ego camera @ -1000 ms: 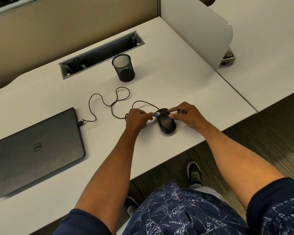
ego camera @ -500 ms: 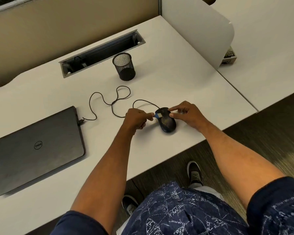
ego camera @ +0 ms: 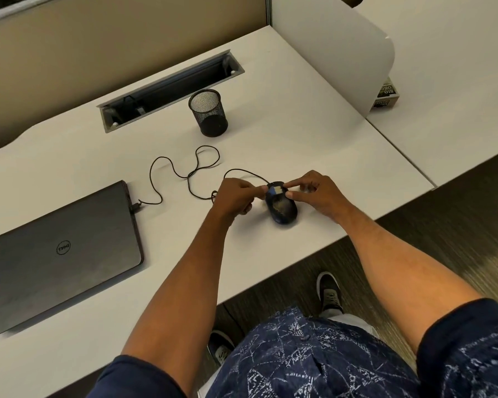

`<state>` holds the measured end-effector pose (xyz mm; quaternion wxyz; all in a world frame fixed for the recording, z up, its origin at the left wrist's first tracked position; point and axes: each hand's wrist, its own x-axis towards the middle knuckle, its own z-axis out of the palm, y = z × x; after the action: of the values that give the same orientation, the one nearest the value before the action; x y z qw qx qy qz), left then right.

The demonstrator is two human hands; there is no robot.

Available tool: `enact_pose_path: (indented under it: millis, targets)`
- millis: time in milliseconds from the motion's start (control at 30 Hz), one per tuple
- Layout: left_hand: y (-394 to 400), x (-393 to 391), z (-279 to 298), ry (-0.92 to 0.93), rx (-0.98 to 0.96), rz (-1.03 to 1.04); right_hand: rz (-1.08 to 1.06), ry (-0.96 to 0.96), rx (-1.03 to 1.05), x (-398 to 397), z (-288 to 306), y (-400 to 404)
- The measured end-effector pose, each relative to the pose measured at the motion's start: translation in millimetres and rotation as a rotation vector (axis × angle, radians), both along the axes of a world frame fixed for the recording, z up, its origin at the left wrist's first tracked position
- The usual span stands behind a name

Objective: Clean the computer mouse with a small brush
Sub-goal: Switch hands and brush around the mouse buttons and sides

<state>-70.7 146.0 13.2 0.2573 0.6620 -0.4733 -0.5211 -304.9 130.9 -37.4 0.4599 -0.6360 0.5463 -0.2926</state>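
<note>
A dark wired computer mouse [ego camera: 282,209] lies on the white desk [ego camera: 270,145] near its front edge. My right hand [ego camera: 318,193] steadies it, thumb and forefinger pinching its front end. My left hand [ego camera: 236,198] is curled shut on a small brush [ego camera: 273,191], whose blue and pale tip rests on the front of the mouse. Most of the brush is hidden in my fingers. The mouse's black cable [ego camera: 184,170] loops away to the left.
A shut dark laptop [ego camera: 61,254] lies at the left with the cable plugged into its side. A black mesh pen cup [ego camera: 209,113] stands behind the mouse. A grey cable slot [ego camera: 170,90] and a white divider panel [ego camera: 334,53] are farther back.
Both hands have stayed at the mouse. The brush tip has shifted slightly across the mouse's front end, and my right fingers have closed in nearer to it.
</note>
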Motion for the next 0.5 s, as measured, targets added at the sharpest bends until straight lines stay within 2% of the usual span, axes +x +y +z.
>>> enact_pose_path:
  millis: [400,500]
  targets:
    - [-11,8,9,-0.546,0.021,-0.12,-0.019,-0.021,0.009,0,-1,1]
    - [-12,10,9,-0.531,-0.008,-0.095,-0.015,-0.015,0.019,1,-1,0]
